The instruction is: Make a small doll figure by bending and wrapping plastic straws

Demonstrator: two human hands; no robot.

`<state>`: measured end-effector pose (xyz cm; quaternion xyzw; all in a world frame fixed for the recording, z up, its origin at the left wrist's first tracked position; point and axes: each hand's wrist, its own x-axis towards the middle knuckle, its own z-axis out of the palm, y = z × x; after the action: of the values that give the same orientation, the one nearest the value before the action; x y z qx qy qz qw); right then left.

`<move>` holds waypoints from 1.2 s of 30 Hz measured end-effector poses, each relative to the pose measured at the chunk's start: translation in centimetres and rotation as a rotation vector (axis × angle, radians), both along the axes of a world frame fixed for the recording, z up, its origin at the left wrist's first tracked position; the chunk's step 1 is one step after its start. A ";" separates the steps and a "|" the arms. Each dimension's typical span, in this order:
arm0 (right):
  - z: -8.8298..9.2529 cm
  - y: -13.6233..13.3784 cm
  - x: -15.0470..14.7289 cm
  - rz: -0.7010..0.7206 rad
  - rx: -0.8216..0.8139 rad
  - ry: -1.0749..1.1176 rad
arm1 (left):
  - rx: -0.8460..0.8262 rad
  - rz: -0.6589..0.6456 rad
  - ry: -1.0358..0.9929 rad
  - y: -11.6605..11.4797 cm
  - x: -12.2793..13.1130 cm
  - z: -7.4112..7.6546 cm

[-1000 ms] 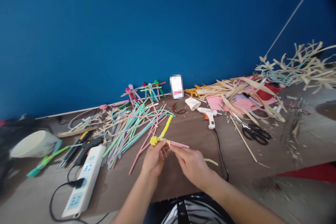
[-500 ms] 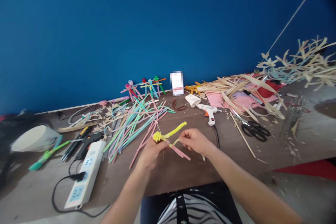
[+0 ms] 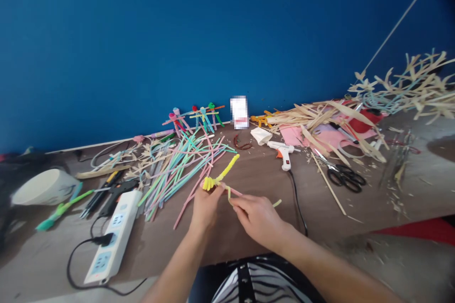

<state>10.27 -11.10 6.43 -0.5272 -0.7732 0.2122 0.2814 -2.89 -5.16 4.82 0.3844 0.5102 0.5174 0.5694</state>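
Observation:
Above the table edge, my left hand (image 3: 206,206) is closed around a pipe-cleaner figure (image 3: 209,183) whose bright yellow part is coiled at one end. A straight fuzzy yellow arm (image 3: 228,166) sticks up and right from it, and a pink stem (image 3: 235,192) runs toward my right hand. My right hand (image 3: 259,218) pinches a thin pale-yellow pipe cleaner (image 3: 229,193) that bends down from the figure. A pale-yellow end (image 3: 277,203) shows past the knuckles. My right fingers hide the lower part of the pink stem.
Loose pastel pipe cleaners (image 3: 177,177) lie left of centre, near a white power strip (image 3: 115,236) and a white bowl (image 3: 44,187). On the right are a white glue gun (image 3: 284,154) with its cord, black-handled scissors (image 3: 344,177) and dried strips (image 3: 305,116). Small figures (image 3: 204,116) stand along the wall.
My right hand has moved down and slightly left, bending the pale-yellow pipe cleaner downward. My left hand has shifted slightly left, and the yellow arm now points more steeply upward.

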 end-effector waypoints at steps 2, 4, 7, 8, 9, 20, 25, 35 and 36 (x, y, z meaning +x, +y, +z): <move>-0.7 -0.2 -0.1 0.009 0.015 -0.004 | -0.046 0.007 -0.121 0.0 0.0 0.0; -1.4 -0.3 0.0 0.007 0.022 0.020 | -0.099 -0.036 -0.230 0.0 -0.1 0.0; -2.5 0.1 0.2 -0.036 -0.019 0.114 | -0.226 -0.107 -0.337 -0.1 -0.5 0.3; -2.8 0.3 0.3 -0.059 -0.067 0.174 | -0.273 -0.123 -0.366 -0.1 -0.6 0.4; -3.1 0.6 0.3 -0.083 -0.139 0.252 | -0.313 -0.138 -0.390 -0.2 -0.6 0.5; -2.2 3.9 2.1 0.008 -0.796 0.798 | -0.174 -0.311 -0.116 -0.2 -1.2 1.1; -2.0 4.4 2.5 0.026 -0.779 0.678 | -0.134 -0.470 0.018 -0.1 -1.4 1.5; -1.8 3.7 1.5 -0.147 -0.514 0.637 | -0.082 -0.362 0.029 -0.5 -0.5 0.1; -1.8 3.6 1.5 -0.150 -0.510 0.635 | -0.072 -0.348 0.036 -0.5 -0.5 0.0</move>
<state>11.77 -7.48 4.62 -0.5432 -0.5302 0.5281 0.3807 -3.39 -5.66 4.81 0.4555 0.4641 0.3854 0.6547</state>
